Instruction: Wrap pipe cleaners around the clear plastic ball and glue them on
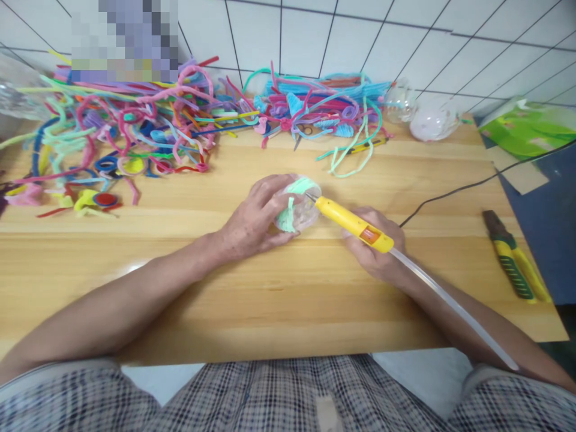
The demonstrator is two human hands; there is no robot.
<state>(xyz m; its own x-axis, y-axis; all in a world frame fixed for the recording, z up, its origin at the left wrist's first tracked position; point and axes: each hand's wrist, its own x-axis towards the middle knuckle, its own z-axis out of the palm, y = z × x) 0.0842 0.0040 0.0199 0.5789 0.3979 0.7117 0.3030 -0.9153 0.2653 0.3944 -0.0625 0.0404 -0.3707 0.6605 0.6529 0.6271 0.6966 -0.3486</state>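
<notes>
My left hand is wrapped round a clear plastic cup-like piece with mint-green fuzzy strips on it. In my right hand is a yellow glue gun, whose metal tip meets or nearly touches the clear piece near its upper right edge. A long translucent glue stick runs out of the gun's rear over my right forearm. The gun hides part of my right fingers.
Tangled colourful pipe cleaners lie along the back left and centre of the wooden table, with small scissors among them. Clear balls stand at back right. Yellow-green pliers lie right; a black cable crosses there.
</notes>
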